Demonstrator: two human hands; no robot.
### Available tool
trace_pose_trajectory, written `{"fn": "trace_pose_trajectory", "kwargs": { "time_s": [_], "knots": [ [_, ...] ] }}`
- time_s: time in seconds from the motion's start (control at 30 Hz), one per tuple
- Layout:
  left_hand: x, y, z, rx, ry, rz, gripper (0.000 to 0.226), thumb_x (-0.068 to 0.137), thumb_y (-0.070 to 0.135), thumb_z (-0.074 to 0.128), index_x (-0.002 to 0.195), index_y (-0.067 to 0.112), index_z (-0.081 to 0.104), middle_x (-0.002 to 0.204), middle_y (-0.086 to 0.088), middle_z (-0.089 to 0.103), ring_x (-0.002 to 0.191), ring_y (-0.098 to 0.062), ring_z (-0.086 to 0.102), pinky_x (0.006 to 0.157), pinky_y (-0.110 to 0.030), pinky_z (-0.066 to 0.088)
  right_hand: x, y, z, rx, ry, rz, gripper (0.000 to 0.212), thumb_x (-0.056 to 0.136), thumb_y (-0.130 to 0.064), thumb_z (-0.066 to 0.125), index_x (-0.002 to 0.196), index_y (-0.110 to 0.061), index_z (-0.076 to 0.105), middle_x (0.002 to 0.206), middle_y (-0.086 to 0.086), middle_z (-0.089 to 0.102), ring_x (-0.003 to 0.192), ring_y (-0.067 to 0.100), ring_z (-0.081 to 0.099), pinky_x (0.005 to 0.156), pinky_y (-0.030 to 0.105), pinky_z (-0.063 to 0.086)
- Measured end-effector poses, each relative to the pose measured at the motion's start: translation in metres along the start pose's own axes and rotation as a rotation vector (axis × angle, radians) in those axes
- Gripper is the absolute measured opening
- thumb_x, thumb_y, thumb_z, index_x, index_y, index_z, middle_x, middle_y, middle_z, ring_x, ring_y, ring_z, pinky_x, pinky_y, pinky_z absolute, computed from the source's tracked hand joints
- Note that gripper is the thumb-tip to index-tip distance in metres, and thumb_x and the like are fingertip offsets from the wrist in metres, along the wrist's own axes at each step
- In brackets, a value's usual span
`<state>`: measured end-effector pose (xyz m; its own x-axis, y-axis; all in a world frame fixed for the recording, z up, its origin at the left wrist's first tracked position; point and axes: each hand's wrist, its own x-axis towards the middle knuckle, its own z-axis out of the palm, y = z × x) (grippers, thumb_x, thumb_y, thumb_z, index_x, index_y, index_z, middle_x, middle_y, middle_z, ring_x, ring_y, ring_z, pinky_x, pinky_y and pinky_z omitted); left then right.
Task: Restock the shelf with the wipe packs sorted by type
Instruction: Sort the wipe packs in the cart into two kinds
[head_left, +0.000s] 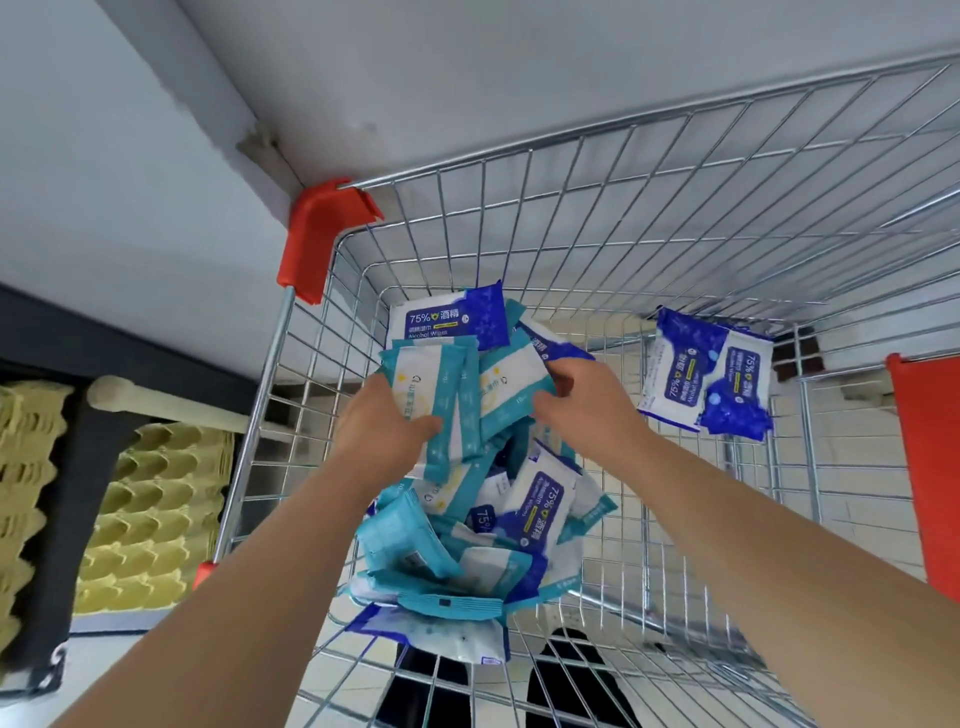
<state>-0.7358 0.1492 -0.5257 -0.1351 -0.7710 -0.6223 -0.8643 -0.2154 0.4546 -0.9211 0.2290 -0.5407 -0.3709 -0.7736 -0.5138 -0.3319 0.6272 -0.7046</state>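
Note:
A wire shopping cart (613, 218) holds a heap of wipe packs in two kinds: teal-and-white packs and dark blue-and-white "75%" alcohol packs (447, 319). My left hand (382, 431) grips a small stack of teal packs (434, 395) above the heap, thumb across their front. My right hand (587, 400) pinches another teal pack (511, 384) right beside that stack. Two blue alcohol packs (706, 376) lie apart at the cart's far right side. More of both kinds are piled below my hands (467, 551).
Red plastic corner guards (317, 239) cap the cart's rim, and a red panel (930, 467) stands at the right edge. Yellow egg trays (156, 509) are stacked at the left below a pale rod (171, 402). A grey wall runs behind.

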Motion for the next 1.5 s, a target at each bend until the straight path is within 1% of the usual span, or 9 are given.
{"fn": "trace_pose_trajectory", "kwargs": {
  "time_s": [0.1, 0.27, 0.53, 0.7, 0.83, 1.07, 1.17, 1.27, 1.5],
  "knots": [
    [-0.005, 0.004, -0.002, -0.086, 0.026, 0.077, 0.034, 0.083, 0.022, 0.072, 0.104, 0.015, 0.046, 0.091, 0.001, 0.059, 0.078, -0.015, 0.059, 0.056, -0.028, 0.044, -0.002, -0.006, 0.006, 0.158, -0.029, 0.052, 0.013, 0.083, -0.008, 0.067, 0.093, 0.0, 0.065, 0.093, 0.017, 0.069, 0.084, 0.032, 0.068, 0.078, 0.051, 0.056],
    [-0.016, 0.021, -0.003, -0.201, -0.019, 0.166, 0.03, 0.087, 0.024, 0.067, 0.11, 0.016, 0.048, 0.095, 0.004, 0.063, 0.082, -0.012, 0.062, 0.068, -0.032, 0.052, -0.011, -0.008, -0.015, 0.417, -0.121, 0.184, 0.019, 0.09, 0.001, 0.057, 0.109, 0.0, 0.056, 0.109, 0.019, 0.066, 0.092, 0.026, 0.07, 0.081, 0.038, 0.059],
    [-0.033, 0.081, 0.029, -0.24, -0.26, 0.307, 0.033, 0.092, 0.026, 0.062, 0.12, 0.018, 0.047, 0.108, 0.007, 0.064, 0.091, -0.004, 0.06, 0.065, -0.013, 0.045, -0.047, 0.023, -0.103, 0.595, -0.122, 0.151, 0.024, 0.092, 0.006, 0.053, 0.114, -0.001, 0.056, 0.109, 0.018, 0.068, 0.094, 0.027, 0.07, 0.081, 0.035, 0.059],
    [-0.054, 0.113, 0.096, -0.153, -0.372, 0.346, 0.042, 0.089, 0.023, 0.066, 0.125, 0.016, 0.045, 0.114, 0.004, 0.061, 0.099, -0.012, 0.059, 0.076, -0.019, 0.046, -0.072, 0.073, -0.147, 0.439, -0.012, 0.284, 0.015, 0.088, -0.007, 0.064, 0.103, -0.006, 0.062, 0.104, 0.017, 0.069, 0.084, 0.021, 0.067, 0.085, 0.041, 0.057],
    [-0.065, 0.125, 0.153, -0.017, -0.464, 0.353, 0.037, 0.089, 0.024, 0.066, 0.12, 0.021, 0.046, 0.11, 0.003, 0.06, 0.083, -0.008, 0.054, 0.062, -0.013, 0.04, -0.085, 0.126, -0.158, 0.104, 0.059, 0.283, 0.021, 0.081, -0.023, 0.074, 0.096, -0.022, 0.059, 0.086, 0.001, 0.063, 0.07, 0.013, 0.06, 0.071, 0.033, 0.052],
    [-0.06, 0.102, 0.238, 0.24, -0.636, 0.318, 0.047, 0.08, 0.031, 0.076, 0.118, 0.015, 0.052, 0.112, -0.003, 0.064, 0.094, -0.019, 0.06, 0.076, -0.027, 0.046, -0.084, 0.192, -0.15, -0.305, -0.221, 0.398, 0.03, 0.085, -0.03, 0.067, 0.101, -0.006, 0.06, 0.09, 0.008, 0.056, 0.076, 0.022, 0.06, 0.055, 0.027, 0.046],
    [-0.061, 0.089, 0.26, 0.324, -0.682, 0.317, 0.049, 0.083, 0.032, 0.073, 0.123, 0.015, 0.05, 0.115, -0.005, 0.062, 0.099, -0.022, 0.059, 0.082, -0.031, 0.047, -0.083, 0.212, -0.142, -0.435, -0.317, 0.396, 0.027, 0.085, -0.031, 0.065, 0.079, -0.007, 0.053, 0.073, 0.004, 0.051, 0.074, 0.022, 0.053, 0.048, 0.022, 0.036],
    [-0.055, 0.084, 0.262, 0.34, -0.654, 0.315, 0.05, 0.085, 0.027, 0.071, 0.13, 0.016, 0.05, 0.119, -0.006, 0.061, 0.102, -0.024, 0.06, 0.083, -0.029, 0.047, -0.081, 0.22, -0.134, -0.581, -0.336, 0.336, 0.034, 0.085, -0.032, 0.063, 0.07, -0.009, 0.044, 0.073, 0.004, 0.047, 0.077, 0.024, 0.051, 0.054, 0.026, 0.035],
    [-0.039, 0.088, 0.189, 0.302, -0.307, 0.441, 0.034, 0.09, 0.018, 0.064, 0.124, 0.017, 0.06, 0.119, -0.001, 0.062, 0.106, -0.018, 0.059, 0.095, -0.03, 0.045, -0.07, 0.178, -0.114, -0.257, -0.19, 0.158, 0.028, 0.09, -0.027, 0.062, 0.115, -0.015, 0.061, 0.106, -0.002, 0.062, 0.098, 0.015, 0.054, 0.075, 0.022, 0.037]
  ]
}}
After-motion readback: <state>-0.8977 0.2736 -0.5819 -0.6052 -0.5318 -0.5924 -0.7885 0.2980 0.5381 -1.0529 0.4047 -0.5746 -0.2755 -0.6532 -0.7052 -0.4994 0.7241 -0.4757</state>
